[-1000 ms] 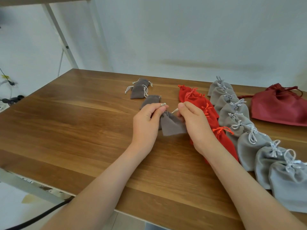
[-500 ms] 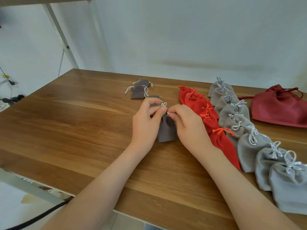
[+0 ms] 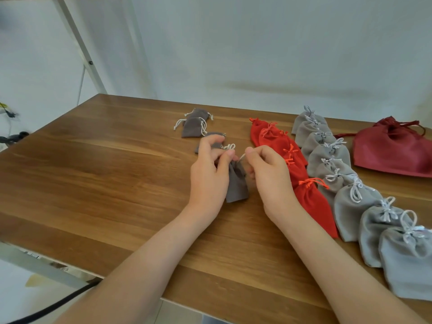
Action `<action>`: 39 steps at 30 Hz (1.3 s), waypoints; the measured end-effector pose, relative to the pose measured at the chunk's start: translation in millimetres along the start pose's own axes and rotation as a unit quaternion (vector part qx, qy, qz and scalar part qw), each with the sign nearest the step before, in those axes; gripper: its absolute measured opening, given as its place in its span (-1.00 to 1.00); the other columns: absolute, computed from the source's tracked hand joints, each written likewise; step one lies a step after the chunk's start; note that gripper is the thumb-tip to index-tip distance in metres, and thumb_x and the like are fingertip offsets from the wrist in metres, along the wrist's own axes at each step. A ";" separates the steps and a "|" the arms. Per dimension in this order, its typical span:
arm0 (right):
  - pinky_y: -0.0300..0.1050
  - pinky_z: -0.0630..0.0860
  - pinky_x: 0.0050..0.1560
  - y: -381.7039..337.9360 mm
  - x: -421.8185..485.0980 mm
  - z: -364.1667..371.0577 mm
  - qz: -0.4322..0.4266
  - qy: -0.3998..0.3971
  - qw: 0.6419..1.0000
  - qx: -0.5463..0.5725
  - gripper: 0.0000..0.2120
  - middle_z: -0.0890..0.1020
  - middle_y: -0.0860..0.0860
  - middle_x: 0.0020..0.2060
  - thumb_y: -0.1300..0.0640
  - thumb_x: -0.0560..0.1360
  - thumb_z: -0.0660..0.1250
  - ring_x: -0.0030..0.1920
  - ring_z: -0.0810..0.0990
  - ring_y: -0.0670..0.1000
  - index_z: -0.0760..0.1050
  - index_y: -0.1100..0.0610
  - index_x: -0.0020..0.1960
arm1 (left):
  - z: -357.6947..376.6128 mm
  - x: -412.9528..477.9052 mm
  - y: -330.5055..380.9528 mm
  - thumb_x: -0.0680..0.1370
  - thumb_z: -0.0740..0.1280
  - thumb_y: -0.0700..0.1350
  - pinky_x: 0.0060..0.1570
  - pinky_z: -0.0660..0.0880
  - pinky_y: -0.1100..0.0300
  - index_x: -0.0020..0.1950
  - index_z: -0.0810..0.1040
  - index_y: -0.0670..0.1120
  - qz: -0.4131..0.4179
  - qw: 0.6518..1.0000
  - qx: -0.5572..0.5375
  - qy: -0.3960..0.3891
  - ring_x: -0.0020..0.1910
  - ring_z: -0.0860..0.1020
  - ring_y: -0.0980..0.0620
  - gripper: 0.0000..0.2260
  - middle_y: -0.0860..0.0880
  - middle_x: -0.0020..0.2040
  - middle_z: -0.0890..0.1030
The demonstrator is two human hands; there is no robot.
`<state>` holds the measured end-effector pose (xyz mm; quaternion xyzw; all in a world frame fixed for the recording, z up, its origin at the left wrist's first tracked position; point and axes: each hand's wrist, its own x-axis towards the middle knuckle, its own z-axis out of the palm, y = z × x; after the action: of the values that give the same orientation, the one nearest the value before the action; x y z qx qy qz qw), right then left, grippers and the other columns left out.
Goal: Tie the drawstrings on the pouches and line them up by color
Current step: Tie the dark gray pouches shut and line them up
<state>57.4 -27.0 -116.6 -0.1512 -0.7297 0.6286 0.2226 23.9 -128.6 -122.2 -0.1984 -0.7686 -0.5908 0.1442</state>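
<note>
Taupe pouch (image 3: 237, 183): tying under way. Left hand (image 3: 208, 176) pinches one cord (image 3: 242, 157) end, right hand (image 3: 271, 176) the other. Next, probably: draw knot tight, lay pouch beside taupe row (image 3: 191, 128).

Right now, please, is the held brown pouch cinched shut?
Shut: the brown pouch is gathered at its neck; left hand and right hand pinch its cords.

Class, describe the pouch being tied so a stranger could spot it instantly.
On the wooden table, look left of the red pouch row. The small taupe pouch is the only one held by its drawstrings, between left hand and right hand.
</note>
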 end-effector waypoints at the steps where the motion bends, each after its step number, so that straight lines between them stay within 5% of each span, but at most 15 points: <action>1: -0.15 0.31 -0.29 -2.3 -0.5 -0.3 0.021 -0.014 0.998 0.052 -0.79 0.45 0.00 -0.38 0.17 0.57 0.22 -0.34 0.38 -0.07 0.46 0.17 -0.22 | -0.4 -0.2 0.1 0.58 0.29 -0.20 -0.11 0.37 0.50 0.08 0.42 -0.01 0.007 1.000 0.006 0.003 -0.14 0.57 0.29 -0.86 0.13 -0.21 0.64; 7: -0.34 0.40 -0.20 -5.8 -5.6 -2.3 -0.037 -0.091 0.994 0.037 -0.81 0.55 -0.06 -0.20 0.32 0.56 0.19 -0.20 0.49 -0.16 0.54 0.12 -0.05 | -2.0 -0.9 -5.4 0.56 0.32 -0.16 -0.18 0.44 0.42 -0.03 0.58 -0.03 0.059 0.996 0.061 0.030 -0.16 0.57 0.22 -0.93 0.10 -0.17 0.63; 13: 0.00 0.48 -0.04 -0.3 -2.3 -3.5 -0.130 -0.061 0.987 -0.078 -0.83 0.60 -0.07 -0.14 0.32 0.54 0.23 -0.09 0.55 -0.01 0.54 0.10 -0.01 | -0.8 0.7 -8.0 0.57 0.28 -0.19 -0.07 0.43 0.38 0.05 0.64 -0.10 0.079 0.993 0.081 0.013 -0.05 0.53 0.18 -0.85 0.14 -0.10 0.59; 18: 0.03 0.50 -0.03 4.3 -2.0 -3.3 -0.158 -0.031 0.981 -0.108 -0.85 0.59 -0.10 -0.18 0.30 0.51 0.28 -0.08 0.55 -0.01 0.53 0.07 -0.04 | -0.4 1.8 -10.0 0.58 0.25 -0.22 0.00 0.37 0.48 0.11 0.62 -0.14 0.089 0.993 0.073 -0.030 -0.01 0.48 0.22 -0.81 0.10 -0.03 0.57; 27: -0.43 0.32 -0.21 10.1 -0.7 -5.9 -0.266 -0.015 0.939 -0.218 -0.81 0.45 -0.23 -0.24 0.37 0.47 0.26 -0.18 0.40 -0.13 0.47 0.12 -0.01 | -1.4 0.2 -6.3 0.55 0.33 -0.19 -0.08 0.44 0.35 0.03 0.62 -0.10 0.077 0.992 0.062 -0.077 -0.07 0.55 0.15 -0.89 0.09 -0.10 0.61; 32: -0.43 0.34 -0.28 6.1 -0.5 -4.6 -0.247 -0.034 0.952 -0.177 -0.69 0.49 -0.17 -0.34 0.37 0.48 0.28 -0.32 0.47 -0.28 0.20 0.09 -0.01 | -2.4 1.5 -9.4 0.57 0.30 -0.16 -0.15 0.48 0.27 -0.07 0.59 -0.07 0.090 0.991 0.085 -0.055 -0.16 0.55 0.16 -0.91 0.10 -0.18 0.61; 39: -0.25 0.44 0.00 5.2 -0.7 -1.1 -0.148 -0.020 0.982 -0.119 -0.88 0.59 -0.10 -0.11 0.22 0.55 0.26 -0.02 0.55 -0.11 0.45 0.01 0.00 | -1.9 2.2 -7.0 0.59 0.27 -0.20 -0.20 0.43 0.38 -0.03 0.59 -0.08 0.099 0.991 0.079 -0.036 -0.17 0.53 0.18 -0.89 0.18 -0.22 0.54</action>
<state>58.3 -25.6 -121.7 -0.0542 -0.8182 0.5001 0.2786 18.6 -131.8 -126.6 -0.2828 -0.7939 -0.5039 0.1894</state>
